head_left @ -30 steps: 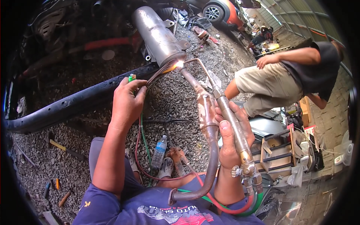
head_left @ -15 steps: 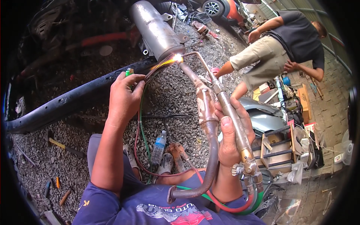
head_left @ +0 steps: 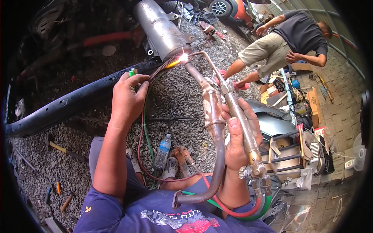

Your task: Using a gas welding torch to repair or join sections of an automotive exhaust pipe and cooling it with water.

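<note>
Two hands (head_left: pixel 127 97) (head_left: pixel 236 153), one lit torch (head_left: pixel 244 134), several thin rods (head_left: pixel 160 72), one muffler (head_left: pixel 163 29)

White-and-red lettering (head_left: pixel 190 218), on blue-purple shirt (head_left: pixel 128 217)

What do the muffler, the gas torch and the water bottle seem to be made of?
Muffler: metal, likely steel, dull silver with scuffs and bright reflections.
Gas torch: metal with a worn sheen, possibly brass underneath, as a golden patch shows near its valve end.
Water bottle: probably thin clear plastic, judging by its see-through wall.
</note>
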Tool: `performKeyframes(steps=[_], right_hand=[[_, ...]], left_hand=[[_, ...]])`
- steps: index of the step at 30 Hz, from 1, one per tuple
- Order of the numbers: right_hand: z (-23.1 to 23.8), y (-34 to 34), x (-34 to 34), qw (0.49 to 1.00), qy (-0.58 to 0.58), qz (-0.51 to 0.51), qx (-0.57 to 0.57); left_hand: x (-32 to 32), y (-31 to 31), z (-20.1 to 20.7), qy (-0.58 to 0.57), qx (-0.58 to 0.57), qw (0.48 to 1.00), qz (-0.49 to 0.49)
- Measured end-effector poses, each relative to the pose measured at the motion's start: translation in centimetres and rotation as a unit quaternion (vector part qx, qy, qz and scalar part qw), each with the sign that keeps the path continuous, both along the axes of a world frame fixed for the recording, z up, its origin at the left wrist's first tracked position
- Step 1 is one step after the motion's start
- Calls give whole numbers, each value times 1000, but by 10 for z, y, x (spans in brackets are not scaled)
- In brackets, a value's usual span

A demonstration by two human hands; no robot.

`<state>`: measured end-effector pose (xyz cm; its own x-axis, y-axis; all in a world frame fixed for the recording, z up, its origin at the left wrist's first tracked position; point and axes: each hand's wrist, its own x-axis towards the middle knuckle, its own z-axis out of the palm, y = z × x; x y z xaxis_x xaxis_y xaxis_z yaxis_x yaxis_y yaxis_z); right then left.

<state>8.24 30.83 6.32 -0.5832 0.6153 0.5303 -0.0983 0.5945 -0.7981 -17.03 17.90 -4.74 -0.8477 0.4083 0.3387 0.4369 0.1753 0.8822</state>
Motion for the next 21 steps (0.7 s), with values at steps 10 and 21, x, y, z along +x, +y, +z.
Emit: performKeyframes(steps=[10, 21], right_hand=[[0, -2, -1, 1000, 0, -2, -4], [1, -4, -2, 1000, 4, -5, -14]], left_hand=[[0, 1, 0, 2, 11, 1000, 1], [1, 4, -3, -4, 14, 1000, 0]])
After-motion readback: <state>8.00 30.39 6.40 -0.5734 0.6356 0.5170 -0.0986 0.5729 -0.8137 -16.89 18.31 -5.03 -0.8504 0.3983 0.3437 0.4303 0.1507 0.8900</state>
